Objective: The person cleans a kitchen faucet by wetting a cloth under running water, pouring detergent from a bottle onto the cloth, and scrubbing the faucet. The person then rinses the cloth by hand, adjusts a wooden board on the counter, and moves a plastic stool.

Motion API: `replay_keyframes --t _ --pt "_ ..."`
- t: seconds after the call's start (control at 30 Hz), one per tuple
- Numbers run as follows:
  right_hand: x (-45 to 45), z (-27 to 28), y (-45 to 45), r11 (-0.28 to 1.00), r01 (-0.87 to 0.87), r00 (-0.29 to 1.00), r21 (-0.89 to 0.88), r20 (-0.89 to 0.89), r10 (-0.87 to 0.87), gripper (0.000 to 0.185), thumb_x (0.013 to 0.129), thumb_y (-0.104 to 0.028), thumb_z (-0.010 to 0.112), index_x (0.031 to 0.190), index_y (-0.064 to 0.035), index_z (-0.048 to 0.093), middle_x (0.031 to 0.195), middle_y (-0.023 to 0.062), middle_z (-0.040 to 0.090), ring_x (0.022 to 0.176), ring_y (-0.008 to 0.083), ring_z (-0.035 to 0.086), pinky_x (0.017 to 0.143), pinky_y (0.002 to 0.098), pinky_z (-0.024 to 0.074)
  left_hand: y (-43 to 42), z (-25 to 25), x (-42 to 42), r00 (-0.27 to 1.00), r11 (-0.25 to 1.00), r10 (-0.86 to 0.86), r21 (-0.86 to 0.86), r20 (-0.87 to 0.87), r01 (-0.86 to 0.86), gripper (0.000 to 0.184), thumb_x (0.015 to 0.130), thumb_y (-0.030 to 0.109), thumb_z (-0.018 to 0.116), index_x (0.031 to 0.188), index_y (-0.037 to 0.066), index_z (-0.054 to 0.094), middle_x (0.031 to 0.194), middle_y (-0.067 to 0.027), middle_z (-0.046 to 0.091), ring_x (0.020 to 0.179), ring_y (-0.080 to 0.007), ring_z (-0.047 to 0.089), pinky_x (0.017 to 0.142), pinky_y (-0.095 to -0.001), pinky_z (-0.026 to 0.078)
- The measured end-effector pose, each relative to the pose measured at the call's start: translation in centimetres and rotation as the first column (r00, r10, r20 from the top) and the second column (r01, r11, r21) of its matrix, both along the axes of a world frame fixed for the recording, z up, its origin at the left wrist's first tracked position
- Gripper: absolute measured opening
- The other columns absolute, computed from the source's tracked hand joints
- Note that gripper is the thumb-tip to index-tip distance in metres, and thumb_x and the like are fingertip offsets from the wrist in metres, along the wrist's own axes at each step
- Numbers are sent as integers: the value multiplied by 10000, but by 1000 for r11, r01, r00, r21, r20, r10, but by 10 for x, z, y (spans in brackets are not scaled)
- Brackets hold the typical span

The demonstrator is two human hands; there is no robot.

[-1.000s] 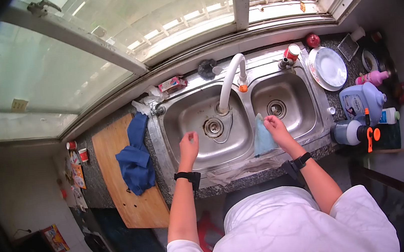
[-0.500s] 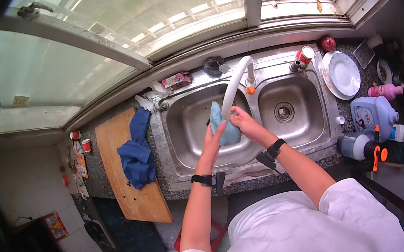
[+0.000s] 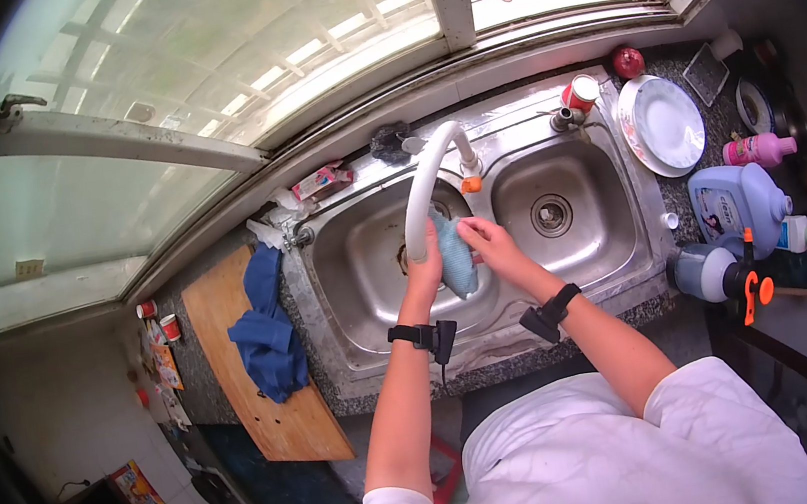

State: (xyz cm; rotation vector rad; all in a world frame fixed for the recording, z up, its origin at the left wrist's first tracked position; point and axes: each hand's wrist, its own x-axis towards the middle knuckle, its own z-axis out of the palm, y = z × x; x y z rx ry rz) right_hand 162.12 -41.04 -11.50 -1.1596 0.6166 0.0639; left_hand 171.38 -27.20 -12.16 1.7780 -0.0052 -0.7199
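A light blue cloth hangs bunched between my two hands over the left basin of a steel double sink. My left hand grips the cloth's left side, just below the end of the white curved faucet spout. Whether it touches the spout I cannot tell. With fingers bent and pinched, my right hand holds the cloth's upper right edge. Parts of the cloth are hidden behind my fingers.
Left of the sink, dark blue fabric lies on a wooden board. Stacked plates, a pink bottle, a detergent jug and a spray bottle stand at right. A red cup sits behind the right basin.
The cloth has gone from spread out to narrower and more bunched, and my left hand sits higher on it. The whole view has shifted and turned slightly.
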Motion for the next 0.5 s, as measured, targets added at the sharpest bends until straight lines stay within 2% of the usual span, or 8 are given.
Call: replay_keyframes --t 0.13,0.2,0.3,0.33,0.37,0.43,0.47,0.5 --pt "15 -16 -4 968 -231 969 -99 72 238 390 989 -324 652 1260 -53 583 1050 47 646 937 95 596 804 292 503 1 -10 -3 998 1000 -13 -15 57 14 696 1014 666 345 1212 46 594 1111 -31 611 1028 -136 558 912 -320 452" --pt "20 -14 4 950 -300 952 -84 46 304 380 987 -301 655 1254 -46 566 1026 56 648 947 103 602 813 299 503 15 -20 -5 994 989 58 -129 -96 -70 672 1033 629 353 1262 41 581 1155 -36 599 1064 -128 544 968 -332 432" --pt "26 -18 18 973 -181 977 -145 87 195 447 951 -295 683 1249 -21 493 987 105 633 911 169 622 802 338 512 47 -13 -4 966 998 41 65 -255 -25 555 1074 472 398 1400 26 458 1235 -84 589 1117 -127 557 904 -323 498" --pt "29 -21 23 979 -62 993 -193 87 80 438 947 -272 678 1249 -30 473 985 112 630 934 190 628 819 340 511 57 -14 -11 941 960 224 -107 -254 -257 441 1072 362 456 1331 19 552 1098 -55 666 994 -109 629 848 -300 532" --pt "30 -25 28 969 59 995 -240 91 -38 433 942 -248 673 1249 -38 452 984 118 627 957 211 634 836 342 510 71 -11 -15 939 960 230 -101 -255 -262 441 1072 362 456 1331 19 552 1098 -55 666 994 -109 629 848 -300 532" --pt "31 -13 26 944 123 987 -307 136 -84 398 928 -224 679 1226 -39 493 1001 156 643 998 276 651 867 372 512 104 -3 -15 994 998 -59 41 94 55 332 1052 272 518 1203 12 660 934 -46 722 858 -146 693 793 -303 560" --pt "28 -9 21 917 -5 993 -400 105 52 371 921 -203 684 1208 -39 514 1024 172 657 1015 302 656 874 390 514 117 7 -21 994 998 -53 43 92 49 332 1052 272 518 1203 12 660 934 -46 722 858 -146 693 793 -303 560" --pt "25 -10 19 864 -134 980 -485 62 187 345 914 -182 689 1189 -40 536 1047 188 671 1031 328 661 882 408 516 130 21 -28 969 960 -151 263 197 96 299 1045 243 533 1135 3 687 895 -62 730 828 -160 704 765 -308 567"
